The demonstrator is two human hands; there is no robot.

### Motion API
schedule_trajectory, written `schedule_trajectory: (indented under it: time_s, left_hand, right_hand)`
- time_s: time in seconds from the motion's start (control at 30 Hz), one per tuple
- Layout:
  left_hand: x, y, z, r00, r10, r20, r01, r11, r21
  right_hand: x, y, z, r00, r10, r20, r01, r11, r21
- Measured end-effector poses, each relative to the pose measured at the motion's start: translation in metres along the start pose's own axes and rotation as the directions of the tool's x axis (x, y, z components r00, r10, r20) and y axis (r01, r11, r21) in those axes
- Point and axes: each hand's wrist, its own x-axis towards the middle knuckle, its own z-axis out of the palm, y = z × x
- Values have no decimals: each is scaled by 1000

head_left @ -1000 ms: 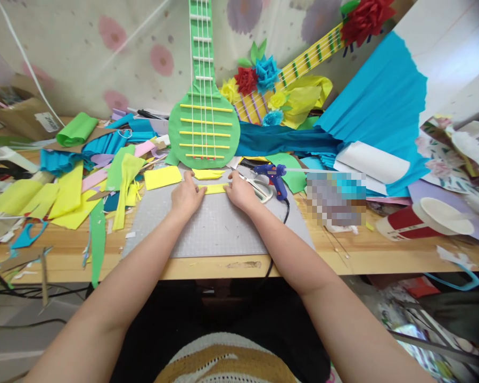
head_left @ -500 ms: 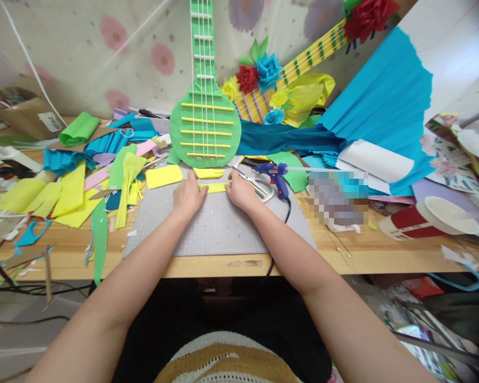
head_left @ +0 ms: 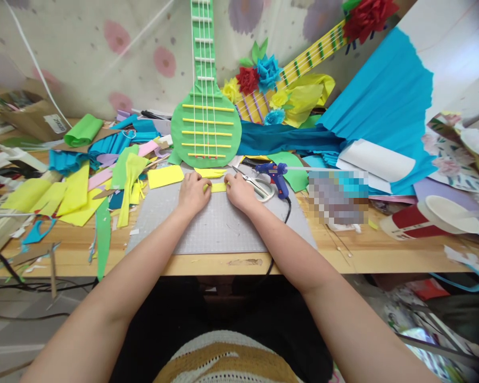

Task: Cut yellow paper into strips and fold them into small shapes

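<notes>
My left hand (head_left: 193, 192) and my right hand (head_left: 240, 191) both pinch a small yellow paper strip (head_left: 217, 187) at the far end of the grey cutting mat (head_left: 215, 229). The left fingers close on its left end, the right fingers on its right end. Just beyond lies another yellow scrap (head_left: 209, 172), in front of a green paper guitar (head_left: 205, 127). Scissors (head_left: 256, 186) lie right beside my right hand, with a blue glue gun (head_left: 276, 174) a little further right.
Heaps of yellow, green, blue and pink paper offcuts (head_left: 80, 186) cover the wooden table on the left. A yellow guitar with paper flowers (head_left: 263, 80), a blue pleated fan (head_left: 383, 106) and a red paper cup (head_left: 423, 218) crowd the back and right. The glue gun's cord (head_left: 286, 210) runs over the mat's right edge.
My hands have drawn closer together along the yellow strip, so less of it shows between them. The view has shifted slightly; nothing else on the table moved.
</notes>
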Motion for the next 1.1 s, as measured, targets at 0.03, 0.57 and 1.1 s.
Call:
schedule_trajectory:
  time_s: [0.03,0.57,1.1]
  left_hand:
    - [0,2,0,1000,-12,-3,12,1000,3]
    - [-3,18,1,985,-172,5,172,984,52]
    - [-1,21,1,977,-212,17,212,977,11]
  right_hand:
    - [0,-1,0,1000,1,-2,-1,1000,-6]
    - [-9,-11,-1,1000,-3,-16,2,995,-105]
    - [-1,-10,7,988,-127,-88,120,990,-72]
